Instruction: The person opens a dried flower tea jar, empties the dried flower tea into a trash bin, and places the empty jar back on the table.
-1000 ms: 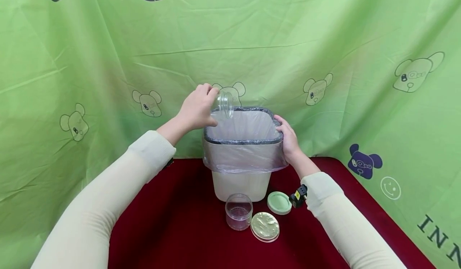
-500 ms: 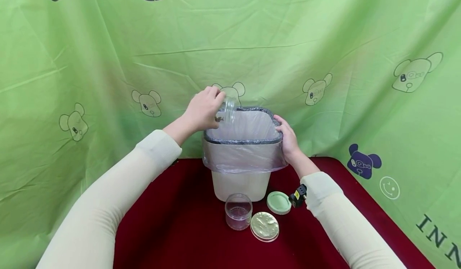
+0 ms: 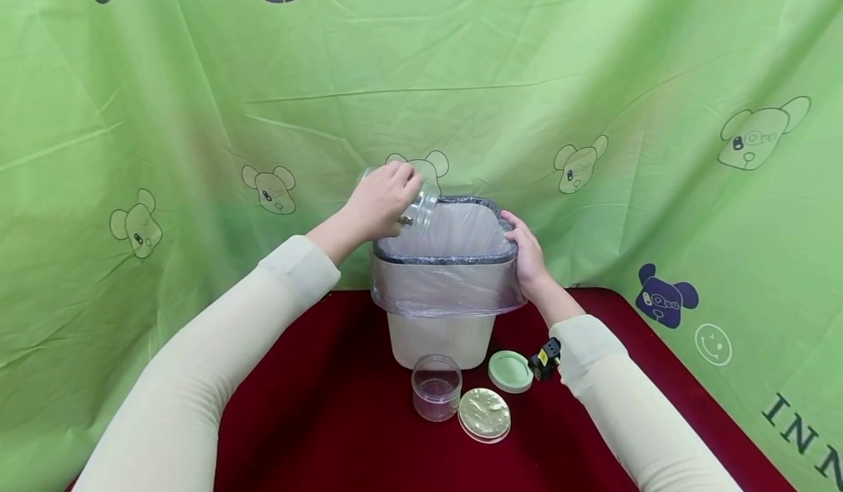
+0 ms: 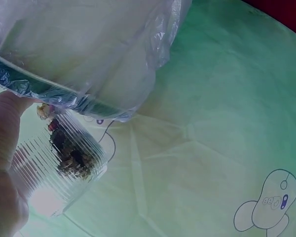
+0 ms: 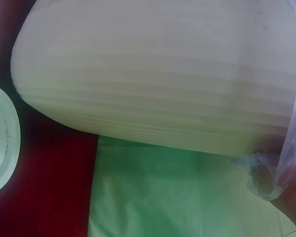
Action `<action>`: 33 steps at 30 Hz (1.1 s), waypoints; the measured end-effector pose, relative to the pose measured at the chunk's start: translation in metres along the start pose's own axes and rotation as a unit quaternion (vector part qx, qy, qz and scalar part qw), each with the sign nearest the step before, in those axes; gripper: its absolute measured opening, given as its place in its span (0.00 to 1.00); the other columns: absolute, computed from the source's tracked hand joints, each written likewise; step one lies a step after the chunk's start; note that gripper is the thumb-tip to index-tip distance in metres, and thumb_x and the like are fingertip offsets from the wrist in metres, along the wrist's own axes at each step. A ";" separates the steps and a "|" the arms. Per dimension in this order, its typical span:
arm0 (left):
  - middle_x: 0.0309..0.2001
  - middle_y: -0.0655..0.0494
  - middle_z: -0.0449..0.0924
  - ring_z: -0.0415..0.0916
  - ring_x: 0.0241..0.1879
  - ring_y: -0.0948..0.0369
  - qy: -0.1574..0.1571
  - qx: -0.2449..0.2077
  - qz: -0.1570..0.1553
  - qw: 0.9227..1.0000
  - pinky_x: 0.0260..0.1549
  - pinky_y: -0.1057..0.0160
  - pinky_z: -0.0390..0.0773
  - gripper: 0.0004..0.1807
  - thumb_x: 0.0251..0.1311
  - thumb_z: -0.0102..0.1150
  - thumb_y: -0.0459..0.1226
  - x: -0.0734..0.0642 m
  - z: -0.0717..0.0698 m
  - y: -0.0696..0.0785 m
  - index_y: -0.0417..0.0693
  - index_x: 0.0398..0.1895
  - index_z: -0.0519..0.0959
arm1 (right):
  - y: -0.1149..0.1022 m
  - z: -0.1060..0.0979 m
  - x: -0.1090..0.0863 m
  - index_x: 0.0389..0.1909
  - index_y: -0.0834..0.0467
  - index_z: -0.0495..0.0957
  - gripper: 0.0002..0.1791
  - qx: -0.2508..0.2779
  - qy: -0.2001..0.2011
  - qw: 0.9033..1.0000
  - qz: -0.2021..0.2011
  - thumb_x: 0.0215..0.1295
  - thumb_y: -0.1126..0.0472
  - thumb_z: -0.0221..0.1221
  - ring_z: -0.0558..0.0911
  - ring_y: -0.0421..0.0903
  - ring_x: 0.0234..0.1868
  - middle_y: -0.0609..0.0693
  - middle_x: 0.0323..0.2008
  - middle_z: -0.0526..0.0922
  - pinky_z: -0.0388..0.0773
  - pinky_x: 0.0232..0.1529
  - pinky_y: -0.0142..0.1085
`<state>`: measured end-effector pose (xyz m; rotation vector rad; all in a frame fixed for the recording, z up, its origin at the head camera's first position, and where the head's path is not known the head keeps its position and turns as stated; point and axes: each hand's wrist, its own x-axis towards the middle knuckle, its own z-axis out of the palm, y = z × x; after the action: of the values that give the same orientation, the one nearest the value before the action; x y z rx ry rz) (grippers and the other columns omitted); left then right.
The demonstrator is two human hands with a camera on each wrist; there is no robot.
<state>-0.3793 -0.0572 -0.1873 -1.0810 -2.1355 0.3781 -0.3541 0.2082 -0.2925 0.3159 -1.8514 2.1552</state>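
Observation:
My left hand (image 3: 382,199) grips a clear ribbed jar (image 3: 424,206) over the left rim of a white trash bin (image 3: 441,338). The jar is tilted with its mouth toward the bin's inside. In the left wrist view, dark, dried-looking bits (image 4: 74,158) lie in the jar, with a few reddish and pale pieces nearer its mouth. A translucent bag (image 3: 448,287) lines the bin and folds down over its outside. With fingers over the right rim, my right hand (image 3: 527,258) holds the bin and its bag. The bin's bottom inside is hidden.
In front of the bin, a clear open container (image 3: 437,389) stands on the dark red tabletop (image 3: 329,419). Beside it lie a gold foil-like lid (image 3: 484,413) and a pale green lid (image 3: 510,371). A green printed curtain (image 3: 329,75) hangs behind and at both sides.
My left hand has moved a little to the right and down with the jar, whose mouth now tips lower toward the bin. My right hand has stayed on the rim.

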 end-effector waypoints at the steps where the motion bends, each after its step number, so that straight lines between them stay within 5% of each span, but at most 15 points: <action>1: 0.44 0.43 0.68 0.66 0.43 0.47 -0.001 0.001 0.003 1.000 0.44 0.54 0.71 0.32 0.31 0.66 0.31 0.000 0.000 0.000 0.35 0.48 0.68 | 0.000 0.000 0.000 0.73 0.63 0.55 0.32 0.001 0.000 1.000 0.000 0.66 0.67 0.37 0.70 0.40 0.50 0.62 0.70 0.58 0.69 0.46 0.23; 12: 0.44 0.43 0.67 0.65 0.42 0.48 -0.014 0.039 0.031 0.999 0.45 0.55 0.70 0.32 0.35 0.66 0.32 0.001 0.000 0.001 0.35 0.49 0.68 | 0.000 0.001 -0.001 0.73 0.63 0.55 0.33 -0.010 0.000 1.000 0.002 0.65 0.67 0.36 0.67 0.43 0.55 0.60 0.71 0.57 0.66 0.51 0.24; 23: 0.50 0.41 0.68 0.65 0.53 0.46 -0.038 0.078 0.058 0.995 0.60 0.55 0.65 0.36 0.39 0.66 0.30 0.003 0.000 -0.001 0.34 0.58 0.67 | -0.001 -0.001 -0.001 0.73 0.62 0.56 0.33 -0.021 0.001 1.000 0.001 0.65 0.66 0.37 0.66 0.43 0.56 0.59 0.71 0.58 0.64 0.53 0.25; 33: 0.46 0.43 0.69 0.66 0.49 0.47 -0.027 0.089 0.080 0.992 0.56 0.55 0.67 0.34 0.35 0.68 0.29 0.005 0.001 -0.001 0.36 0.52 0.68 | -0.002 0.000 -0.001 0.73 0.62 0.56 0.33 -0.018 0.004 1.000 0.000 0.64 0.66 0.37 0.66 0.46 0.59 0.58 0.71 0.58 0.63 0.55 0.27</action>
<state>-0.3825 -0.0538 -0.1850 -1.1517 -2.0228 0.6677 -0.3521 0.2082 -0.2911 0.2977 -1.8841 2.1169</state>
